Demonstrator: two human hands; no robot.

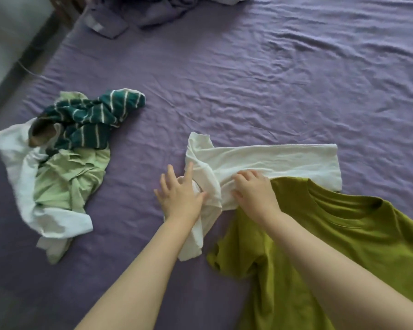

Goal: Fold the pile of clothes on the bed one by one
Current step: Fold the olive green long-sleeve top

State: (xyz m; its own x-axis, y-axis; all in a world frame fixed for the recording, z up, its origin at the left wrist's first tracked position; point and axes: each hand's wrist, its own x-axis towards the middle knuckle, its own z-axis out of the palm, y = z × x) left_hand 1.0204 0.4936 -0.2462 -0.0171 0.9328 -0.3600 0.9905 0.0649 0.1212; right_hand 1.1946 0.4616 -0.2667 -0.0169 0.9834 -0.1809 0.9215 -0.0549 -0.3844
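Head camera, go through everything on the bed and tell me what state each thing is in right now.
White shirt: partly folded, flat on the bed.
Olive green shirt: spread out, unfolded, partly under the white shirt.
Pile of clothes: crumpled, unfolded.
Left hand: fingers spread, pressing the white shirt.
Right hand: fingers curled, pinching the white shirt.
Purple sheet: wrinkled.
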